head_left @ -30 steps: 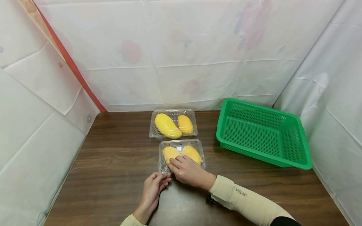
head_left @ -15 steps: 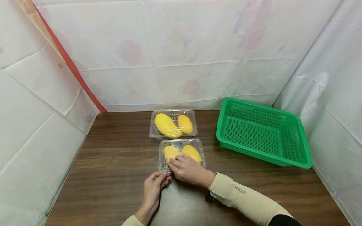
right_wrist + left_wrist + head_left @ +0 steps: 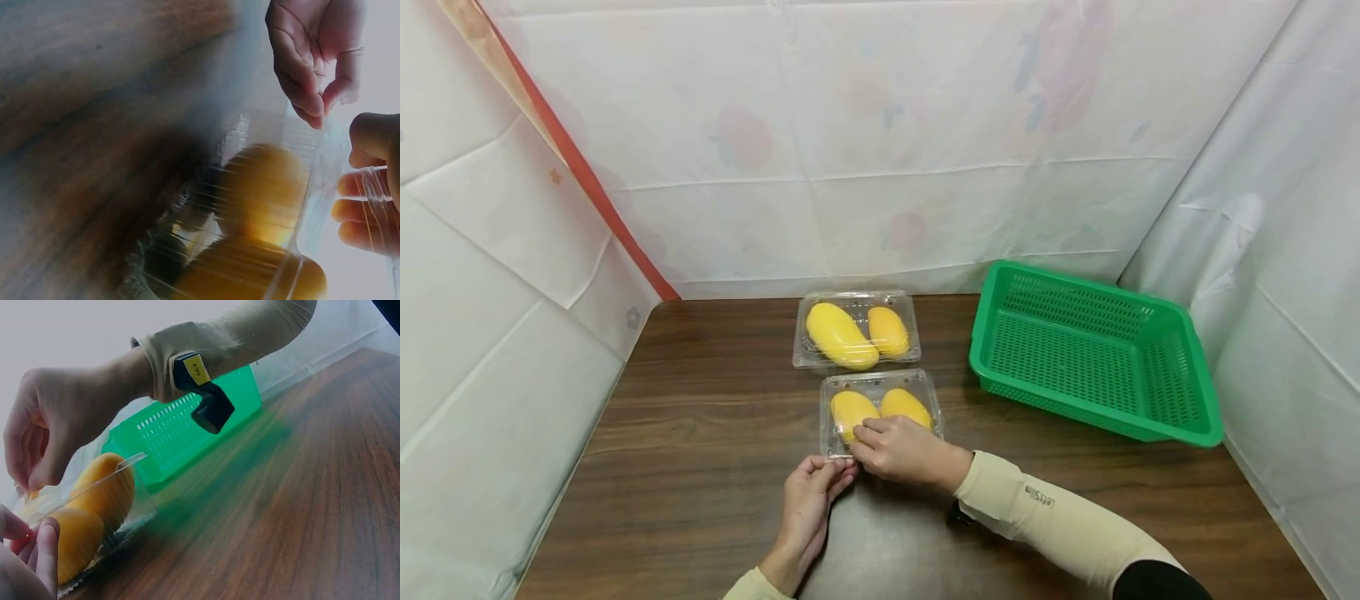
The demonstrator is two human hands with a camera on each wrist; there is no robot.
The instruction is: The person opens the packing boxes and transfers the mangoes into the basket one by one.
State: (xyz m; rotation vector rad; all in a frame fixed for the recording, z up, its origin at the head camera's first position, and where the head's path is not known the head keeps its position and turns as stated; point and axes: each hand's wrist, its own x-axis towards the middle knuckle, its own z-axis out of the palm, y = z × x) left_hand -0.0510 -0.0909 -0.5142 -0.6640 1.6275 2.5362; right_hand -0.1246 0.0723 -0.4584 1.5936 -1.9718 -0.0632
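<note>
A clear plastic clamshell box with two mangoes, a left one and a right one, sits on the table in front of me. At its near left corner my left hand pinches the plastic rim between thumb and fingertips. My right hand comes in from the right, over the box's near side. In the right wrist view the clear lid edge lies between the thumb and curled fingers of that hand. The left wrist view shows both hands close together over the tilted plastic edge, beside the mangoes.
Right behind this box stands a second clear clamshell, holding a long yellow mango and a smaller orange one. A green perforated basket stands at the right. White curtains enclose the wooden table at the back and sides.
My right fingertips have drawn closer together and slightly back toward the box's near edge. The left hand keeps its pinch almost in place. The head view has shifted a little.
</note>
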